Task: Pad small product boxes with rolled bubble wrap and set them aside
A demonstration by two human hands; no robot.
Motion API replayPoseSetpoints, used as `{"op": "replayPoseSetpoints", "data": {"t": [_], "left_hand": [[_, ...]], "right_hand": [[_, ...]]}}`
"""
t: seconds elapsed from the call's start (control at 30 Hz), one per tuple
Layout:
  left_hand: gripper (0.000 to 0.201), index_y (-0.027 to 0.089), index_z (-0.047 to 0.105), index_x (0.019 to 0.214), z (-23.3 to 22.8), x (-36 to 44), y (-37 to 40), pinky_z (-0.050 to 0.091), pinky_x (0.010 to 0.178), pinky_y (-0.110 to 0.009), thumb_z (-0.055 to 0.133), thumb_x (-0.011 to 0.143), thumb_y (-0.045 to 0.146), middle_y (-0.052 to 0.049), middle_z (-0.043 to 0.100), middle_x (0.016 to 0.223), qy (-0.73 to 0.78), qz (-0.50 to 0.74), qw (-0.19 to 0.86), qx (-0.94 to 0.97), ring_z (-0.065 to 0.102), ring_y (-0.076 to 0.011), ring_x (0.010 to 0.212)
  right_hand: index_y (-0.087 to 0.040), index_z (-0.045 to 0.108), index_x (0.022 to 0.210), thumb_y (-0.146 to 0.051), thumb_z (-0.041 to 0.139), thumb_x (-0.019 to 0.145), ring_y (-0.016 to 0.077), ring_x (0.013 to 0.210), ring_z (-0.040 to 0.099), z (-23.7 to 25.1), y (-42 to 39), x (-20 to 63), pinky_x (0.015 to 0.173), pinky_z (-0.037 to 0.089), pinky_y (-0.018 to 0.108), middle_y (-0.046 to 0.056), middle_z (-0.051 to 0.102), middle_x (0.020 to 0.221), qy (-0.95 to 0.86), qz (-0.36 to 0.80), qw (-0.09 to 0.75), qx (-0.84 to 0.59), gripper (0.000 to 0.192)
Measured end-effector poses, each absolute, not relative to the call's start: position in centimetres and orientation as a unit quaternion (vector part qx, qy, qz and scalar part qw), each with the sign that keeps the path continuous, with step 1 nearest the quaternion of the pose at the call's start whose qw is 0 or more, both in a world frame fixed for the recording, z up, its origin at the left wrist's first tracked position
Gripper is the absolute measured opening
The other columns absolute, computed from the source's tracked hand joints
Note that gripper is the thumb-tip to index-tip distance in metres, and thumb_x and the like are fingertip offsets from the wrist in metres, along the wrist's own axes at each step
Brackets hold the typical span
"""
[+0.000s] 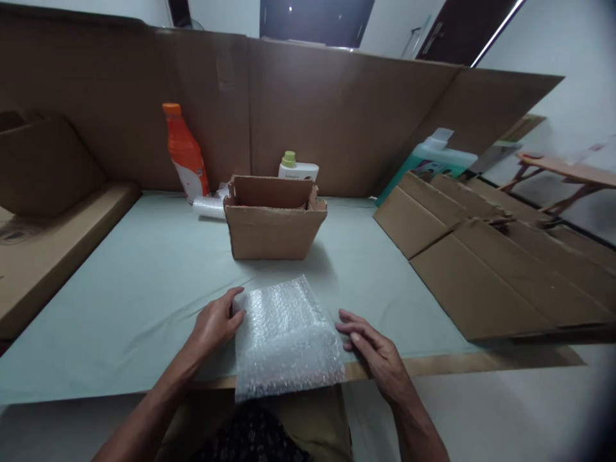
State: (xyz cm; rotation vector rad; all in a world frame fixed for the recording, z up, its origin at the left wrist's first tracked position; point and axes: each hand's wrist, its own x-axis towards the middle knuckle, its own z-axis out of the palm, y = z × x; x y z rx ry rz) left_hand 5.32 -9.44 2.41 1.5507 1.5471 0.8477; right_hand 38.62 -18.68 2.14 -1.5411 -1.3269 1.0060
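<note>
A sheet of clear bubble wrap (283, 333) lies at the table's front edge, its near part hanging over and its lower half looking doubled. My left hand (216, 324) is beside its left edge, thumb and forefinger apart, the fingertips at or just touching the plastic. To the right of the wrap is my right hand (375, 346), fingers loosely spread and slightly curled, with nothing in them. Just beyond the wrap stands an open cardboard box (272, 232); what is inside it is mostly hidden.
Behind the box are an orange-and-white bottle (187, 157), a roll of bubble wrap (209, 207) and a white bottle (299, 171). Cardboard boxes (462, 269) and a teal jug (433, 157) stand right. More cardboard (62, 224) lies left; a cardboard wall (337, 115) closes the back.
</note>
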Motion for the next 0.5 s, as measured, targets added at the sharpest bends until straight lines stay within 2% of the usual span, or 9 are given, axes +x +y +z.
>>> {"op": "replayPoseSetpoints", "data": {"t": [0.07, 0.13, 0.23, 0.3, 0.4, 0.5], "left_hand": [[0.045, 0.026, 0.075, 0.110, 2.1, 5.6, -9.9, 0.028, 0.056, -0.028, 0.067, 0.066, 0.023, 0.006, 0.053, 0.050, 0.609, 0.334, 0.364, 0.620, 0.045, -0.0162, 0.049], [0.049, 0.024, 0.073, 0.116, 2.0, 5.5, -10.4, 0.029, 0.056, -0.028, 0.065, 0.068, 0.025, 0.006, 0.052, 0.051, 0.610, 0.334, 0.357, 0.624, 0.044, -0.0160, 0.049], [0.055, 0.020, 0.069, 0.125, 2.3, 4.9, -11.5, 0.032, 0.054, -0.027, 0.061, 0.072, 0.031, 0.007, 0.048, 0.052, 0.610, 0.335, 0.353, 0.625, 0.042, -0.0153, 0.049], [0.056, 0.019, 0.068, 0.128, 2.6, 4.3, -12.4, 0.034, 0.053, -0.026, 0.060, 0.075, 0.035, 0.007, 0.048, 0.053, 0.606, 0.343, 0.358, 0.622, 0.042, -0.0146, 0.049], [0.050, 0.020, 0.073, 0.120, 3.0, 3.0, -13.9, 0.039, 0.051, -0.026, 0.063, 0.076, 0.040, 0.002, 0.061, 0.062, 0.599, 0.365, 0.367, 0.611, 0.050, -0.0154, 0.053], [0.036, 0.024, 0.080, 0.101, 3.4, 2.1, -15.2, 0.045, 0.049, -0.027, 0.067, 0.074, 0.044, -0.005, 0.077, 0.085, 0.601, 0.382, 0.349, 0.609, 0.067, -0.0227, 0.070]], "right_hand": [[-0.023, 0.071, 0.113, -0.053, 0.057, 0.089, 0.0237, 0.092, 0.071, 2.2, -19.2, 37.8, 0.072, 0.059, 0.034, 0.013, 0.069, 0.126, -0.514, 0.388, 0.403, -0.650, 0.040], [-0.023, 0.066, 0.125, -0.050, 0.064, 0.083, 0.0245, 0.089, 0.070, 2.0, -19.4, 36.5, 0.076, 0.058, 0.037, 0.011, 0.073, 0.113, -0.537, 0.339, 0.362, -0.682, 0.049], [-0.023, 0.065, 0.129, -0.038, 0.069, 0.074, 0.0259, 0.085, 0.068, 1.3, -18.9, 34.6, 0.081, 0.055, 0.041, 0.006, 0.074, 0.097, -0.596, 0.262, 0.310, -0.693, 0.057], [-0.023, 0.065, 0.128, -0.033, 0.064, 0.077, 0.0254, 0.086, 0.068, 1.2, -18.1, 33.8, 0.082, 0.054, 0.040, 0.005, 0.074, 0.093, -0.625, 0.252, 0.300, -0.675, 0.053], [-0.023, 0.065, 0.129, -0.030, 0.060, 0.081, 0.0241, 0.087, 0.068, 2.3, -16.2, 33.7, 0.082, 0.052, 0.037, 0.004, 0.074, 0.094, -0.659, 0.234, 0.296, -0.651, 0.048], [-0.024, 0.064, 0.130, -0.025, 0.062, 0.084, 0.0235, 0.089, 0.067, 4.5, -13.4, 33.5, 0.085, 0.048, 0.037, 0.003, 0.075, 0.095, -0.708, 0.186, 0.265, -0.628, 0.046]]}}
